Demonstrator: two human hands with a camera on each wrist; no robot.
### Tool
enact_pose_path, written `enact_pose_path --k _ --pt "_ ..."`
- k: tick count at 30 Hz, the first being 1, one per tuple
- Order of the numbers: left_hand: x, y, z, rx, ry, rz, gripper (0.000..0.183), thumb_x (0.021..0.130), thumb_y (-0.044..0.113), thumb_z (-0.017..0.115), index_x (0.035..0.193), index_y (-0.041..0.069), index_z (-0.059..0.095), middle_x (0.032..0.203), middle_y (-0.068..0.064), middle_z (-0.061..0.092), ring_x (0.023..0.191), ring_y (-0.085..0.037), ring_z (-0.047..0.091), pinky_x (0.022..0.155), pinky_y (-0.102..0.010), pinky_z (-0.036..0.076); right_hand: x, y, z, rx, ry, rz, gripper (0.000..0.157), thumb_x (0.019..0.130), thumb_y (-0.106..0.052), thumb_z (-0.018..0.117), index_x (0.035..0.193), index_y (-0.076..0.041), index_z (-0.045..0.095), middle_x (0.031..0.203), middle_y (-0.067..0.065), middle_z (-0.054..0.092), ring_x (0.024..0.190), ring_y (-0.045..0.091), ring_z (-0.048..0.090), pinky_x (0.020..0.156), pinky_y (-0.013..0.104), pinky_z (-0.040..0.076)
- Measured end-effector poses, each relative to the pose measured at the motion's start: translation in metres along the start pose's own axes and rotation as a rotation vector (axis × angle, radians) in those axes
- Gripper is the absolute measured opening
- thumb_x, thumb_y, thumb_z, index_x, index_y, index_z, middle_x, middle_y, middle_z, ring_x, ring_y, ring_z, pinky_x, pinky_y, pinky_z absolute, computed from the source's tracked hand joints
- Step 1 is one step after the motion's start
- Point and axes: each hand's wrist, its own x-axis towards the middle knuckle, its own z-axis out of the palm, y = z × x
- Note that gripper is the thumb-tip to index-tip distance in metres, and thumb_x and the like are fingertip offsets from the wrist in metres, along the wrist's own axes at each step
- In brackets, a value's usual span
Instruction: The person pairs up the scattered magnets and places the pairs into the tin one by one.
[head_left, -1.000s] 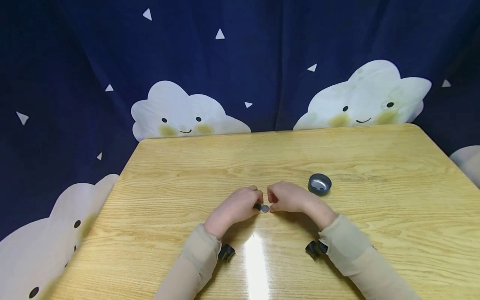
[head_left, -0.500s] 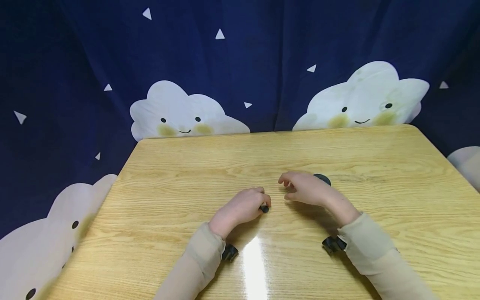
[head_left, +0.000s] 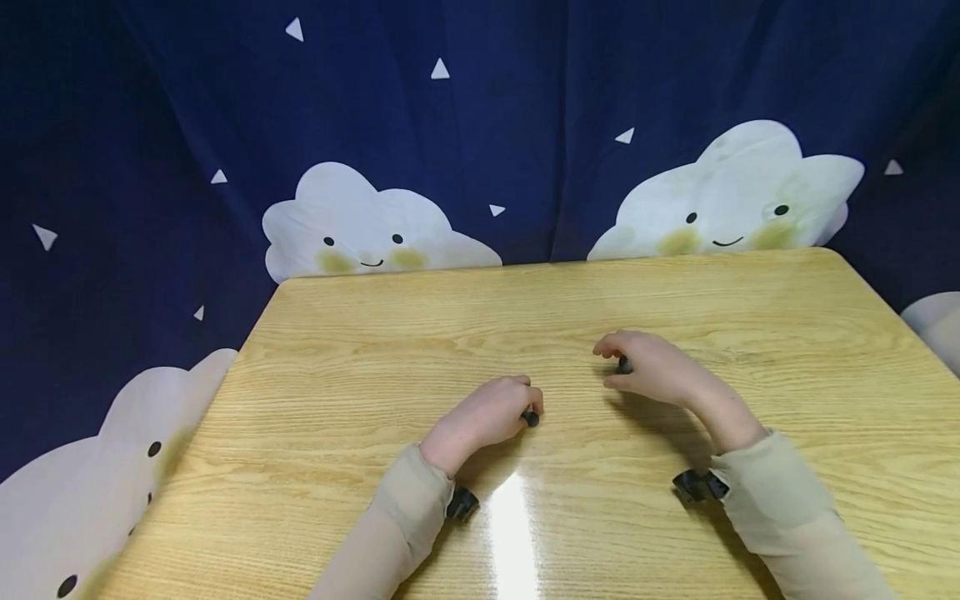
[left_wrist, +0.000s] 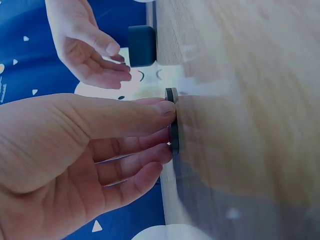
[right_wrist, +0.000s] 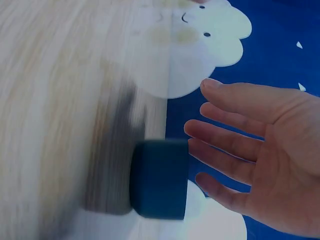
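Observation:
In the left wrist view, my left hand (left_wrist: 65,155) pinches a small flat dark piece (left_wrist: 174,130) between thumb and fingers, low against the tabletop. Seen edge-on there, the piece has a darker and a lighter layer. Only its dark end shows past the fingers in the head view. To the right, my right hand (head_left: 656,367) is held over a small dark round bowl (head_left: 625,364), which it mostly hides. The right wrist view has the bowl (right_wrist: 160,180) just beyond loosely extended fingers; whether they touch it I cannot tell.
A light wooden table (head_left: 420,325) lies under both hands. Behind it hangs a dark blue curtain (head_left: 525,108) with white clouds and triangles. Dark wrist-worn cameras sit by each sleeve cuff, the right one (head_left: 699,486) low over the table.
My right hand has left the small piece beside my left hand and moved right, covering the bowl, its fingers spreading. My left hand shifted slightly right; the grey disc is no longer visible.

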Motion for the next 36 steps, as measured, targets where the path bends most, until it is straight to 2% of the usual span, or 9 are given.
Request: enact_pose_path --k 8,15,25,36 --pt "0.0 0.001 0.001 -0.006 -0.013 -0.017 0.012 0.082 0.013 0.066 0.094 0.013 0.066 0.092 0.001 0.059 0.083 -0.01 0.057 0.075 -0.02 0.046 -0.009 0.013 -0.006 0.021 0.021 0.046 0.04 0.079 -0.013 0.067 0.115 0.003 0.057 0.112 0.019 0.059 0.102 0.033 0.055 0.086 0.048 0.042" --pt "-0.002 0.001 0.0 0.024 0.003 0.0 0.018 0.082 0.014 0.067 0.1 0.018 0.067 0.092 0.001 0.059 0.083 -0.013 0.059 0.074 -0.024 0.048 -0.013 0.019 -0.008 0.048 0.021 0.061 0.042 0.079 -0.012 0.068 0.116 0.005 0.055 0.113 0.021 0.057 0.103 0.034 0.054 0.085 0.047 0.043" --pt "0.0 0.003 -0.001 0.061 0.002 0.0 0.018 0.081 0.013 0.067 0.098 0.018 0.067 0.092 0.001 0.06 0.083 -0.014 0.06 0.076 -0.024 0.048 -0.014 0.027 -0.009 0.074 0.017 0.101 0.045 0.077 -0.013 0.069 0.116 0.005 0.055 0.112 0.021 0.056 0.104 0.036 0.052 0.088 0.049 0.041" --pt "0.001 0.004 0.0 0.02 -0.002 -0.02 0.018 0.08 0.01 0.067 0.097 0.017 0.067 0.093 0.002 0.06 0.086 -0.014 0.059 0.077 -0.023 0.047 -0.018 0.036 -0.008 0.114 -0.034 0.14 0.059 0.072 -0.018 0.075 0.121 0.005 0.051 0.117 0.024 0.054 0.104 0.037 0.052 0.085 0.049 0.043"
